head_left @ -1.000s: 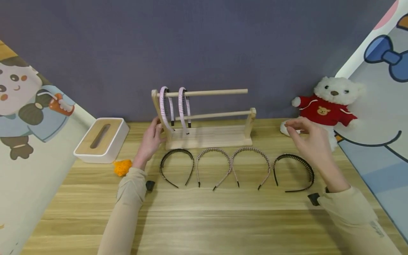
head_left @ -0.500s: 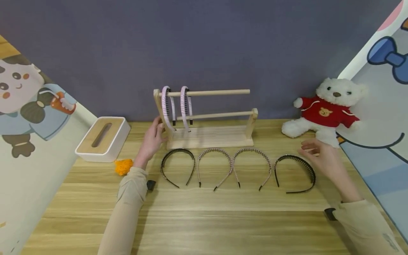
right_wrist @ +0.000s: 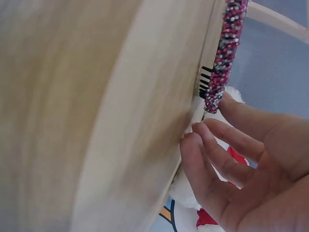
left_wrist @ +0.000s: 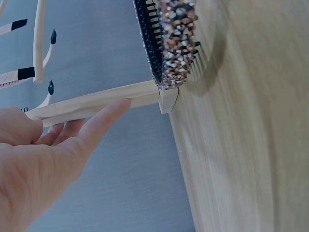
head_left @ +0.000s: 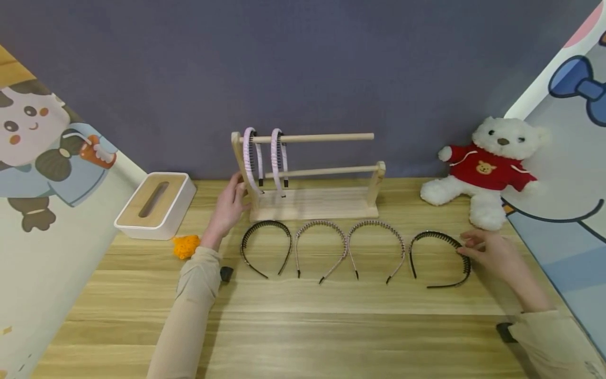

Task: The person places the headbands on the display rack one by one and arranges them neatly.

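Observation:
My left hand point(head_left: 229, 207) holds the left post of a wooden headband rack point(head_left: 317, 205), its thumb and fingers on either side of the post point(left_wrist: 96, 98) in the left wrist view. Two pink headbands point(head_left: 248, 158) hang at the left of the upper bar. On the table, a row of toothed headbands lies before the rack: a dark one point(head_left: 266, 223), two pinkish ones point(head_left: 321, 222) and another dark one point(head_left: 437, 235) at the right. Beside that last headband is my right hand point(head_left: 494, 255); its thumb tip meets the glittery band point(right_wrist: 227, 53), the other fingers spread apart below.
A white tissue box point(head_left: 163, 221) with a wooden lid and an orange crumpled thing point(head_left: 185, 246) lie on the left. At the right back sits a white teddy bear point(head_left: 483, 168) in a red sweater, against the printed side wall.
My right hand has come down from in front of the bear to the right edge of the right-hand dark headband. My left hand has stayed at the rack post.

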The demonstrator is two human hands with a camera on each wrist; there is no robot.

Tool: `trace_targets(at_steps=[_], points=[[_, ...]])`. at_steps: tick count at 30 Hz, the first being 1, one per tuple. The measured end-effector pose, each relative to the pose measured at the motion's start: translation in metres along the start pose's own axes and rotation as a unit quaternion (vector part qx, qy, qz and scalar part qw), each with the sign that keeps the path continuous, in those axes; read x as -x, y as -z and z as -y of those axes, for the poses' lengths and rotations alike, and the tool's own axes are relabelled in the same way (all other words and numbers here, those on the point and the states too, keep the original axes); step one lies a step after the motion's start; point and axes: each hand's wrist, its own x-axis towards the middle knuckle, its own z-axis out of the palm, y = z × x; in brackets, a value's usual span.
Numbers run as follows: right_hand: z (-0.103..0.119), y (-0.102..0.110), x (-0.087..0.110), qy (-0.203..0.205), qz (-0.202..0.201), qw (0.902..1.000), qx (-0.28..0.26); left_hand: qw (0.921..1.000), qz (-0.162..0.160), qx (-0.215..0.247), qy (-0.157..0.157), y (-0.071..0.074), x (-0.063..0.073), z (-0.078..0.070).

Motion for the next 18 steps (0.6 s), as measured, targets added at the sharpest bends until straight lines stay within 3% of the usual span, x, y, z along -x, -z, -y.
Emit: trace_targets(at_steps=[7,18], points=[[-0.0015,0.0,-0.002,-0.006,0.023,0.9997,0.005,1.0,0.002,0.003,0.007,0.0004,0.0014,-0.0018],[0.0013,0.0012,-0.0031,-0.033,0.039,0.9979,-0.04,1.0,0.007,0.002,0.007,0.0003,0.002,-0.0017]])
